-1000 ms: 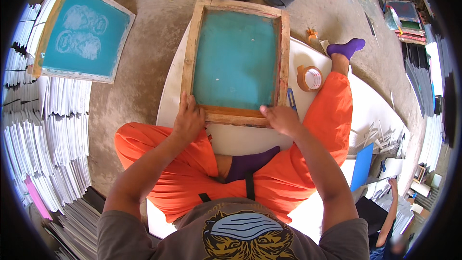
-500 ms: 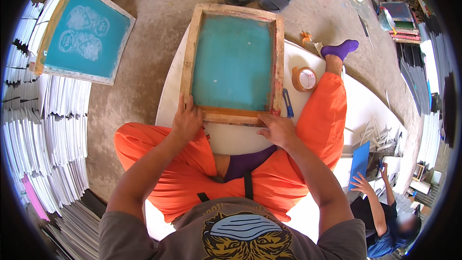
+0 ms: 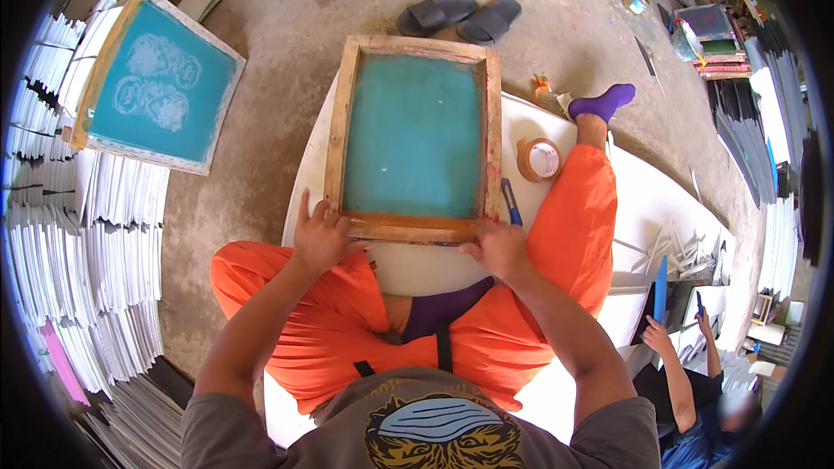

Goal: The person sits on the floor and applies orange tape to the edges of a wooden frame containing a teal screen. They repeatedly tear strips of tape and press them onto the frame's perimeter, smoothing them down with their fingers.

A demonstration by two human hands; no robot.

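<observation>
A wooden screen-printing frame (image 3: pixel 337 135) with teal mesh lies in front of me on a white board (image 3: pixel 408 269). Brown tape (image 3: pixel 408 222) runs along the inside of its near edge. My left hand (image 3: pixel 321 239) grips the near left corner, its index finger raised off the wood. At the near right corner, my right hand (image 3: pixel 502 250) is closed on the frame, thumb along the near edge. Just right of that corner lies a blue utility knife (image 3: pixel 511 201). Beyond the knife sits a roll of brown tape (image 3: pixel 539 161).
My crossed legs in orange trousers (image 3: pixel 573 234) flank the board. Another teal screen (image 3: pixel 156 82) leans on paper stacks (image 3: pixel 52 252) at left. Black sandals (image 3: pixel 460 17) lie on the floor ahead. At lower right a co-worker (image 3: pixel 686 391) handles a blue panel (image 3: pixel 661 291).
The view has shifted, so the frame appears lower. My left index finger has lifted away from the wood. The co-worker's blue panel has turned nearly edge-on.
</observation>
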